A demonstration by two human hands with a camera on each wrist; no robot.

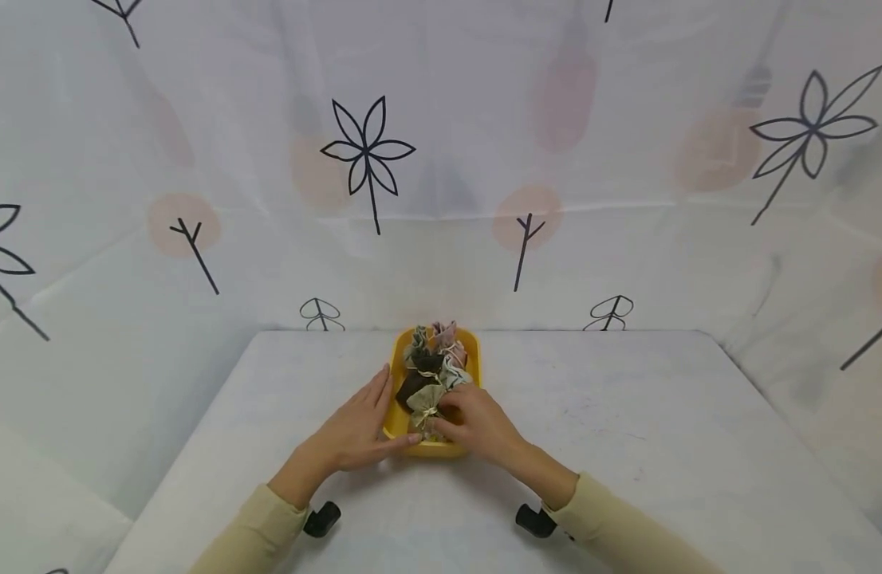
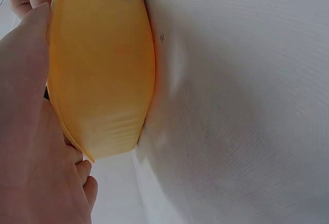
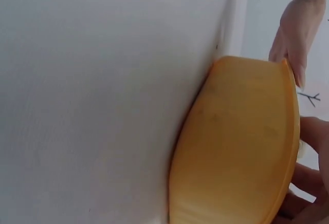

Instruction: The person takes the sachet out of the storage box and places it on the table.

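A yellow plastic tray (image 1: 392,422) holds several small drawstring pouches. The olive-green pouch (image 1: 424,399), tied with a pale cord, is at the tray's near end. My right hand (image 1: 480,422) reaches over the right rim and pinches this pouch between thumb and fingers; part of the grip is hidden. My left hand (image 1: 358,426) rests against the left rim with fingers extended, its thumb lying along the near edge. Behind sit a dark brown pouch (image 1: 412,386), a pale patterned pouch (image 1: 452,375) and a pink pouch (image 1: 445,333). From the left wrist, the tray's side wall (image 2: 103,70) fills the view.
The tray stands on a white-covered table (image 1: 592,414), close to its far edge. A white curtain (image 1: 441,263) with leaf and flower drawings hangs behind and at the sides. Black wrist devices (image 1: 321,520) show under both forearms.
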